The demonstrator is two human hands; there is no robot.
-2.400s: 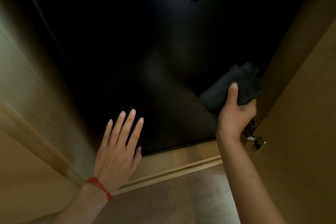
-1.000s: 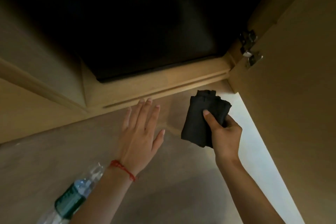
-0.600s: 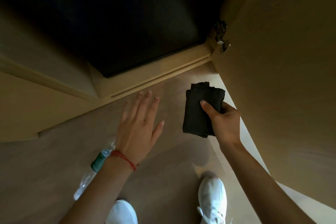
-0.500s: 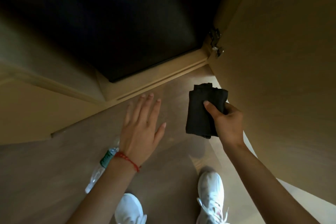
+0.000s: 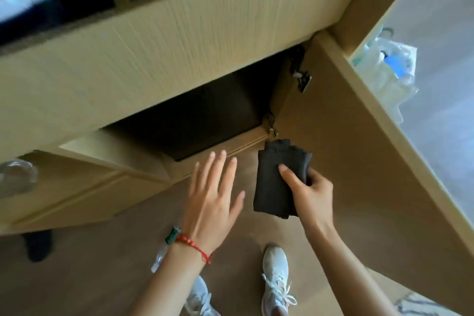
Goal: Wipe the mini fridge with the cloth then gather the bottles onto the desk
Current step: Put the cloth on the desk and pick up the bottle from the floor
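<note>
The black mini fridge (image 5: 205, 120) sits low inside a wooden cabinet, seen from above. My right hand (image 5: 310, 192) is shut on a folded dark cloth (image 5: 277, 179), held in front of the cabinet and off the fridge. My left hand (image 5: 213, 197) hovers open with fingers spread, a red string on the wrist. A clear water bottle with a green label (image 5: 168, 244) lies on the floor, mostly hidden behind my left forearm. Another clear bottle (image 5: 15, 174) shows blurred at the far left edge.
The wooden desk top (image 5: 159, 41) overhangs the fridge. The open cabinet door (image 5: 372, 161) stands at my right. A plastic bag (image 5: 387, 67) lies beyond it. My white shoes (image 5: 275, 277) stand on the wood floor; a dark object (image 5: 38, 244) rests at left.
My view has pulled back and up from the fridge door. The cloth has come off the fridge and both hands now hang in front of the cabinet. The desk top has come into view.
</note>
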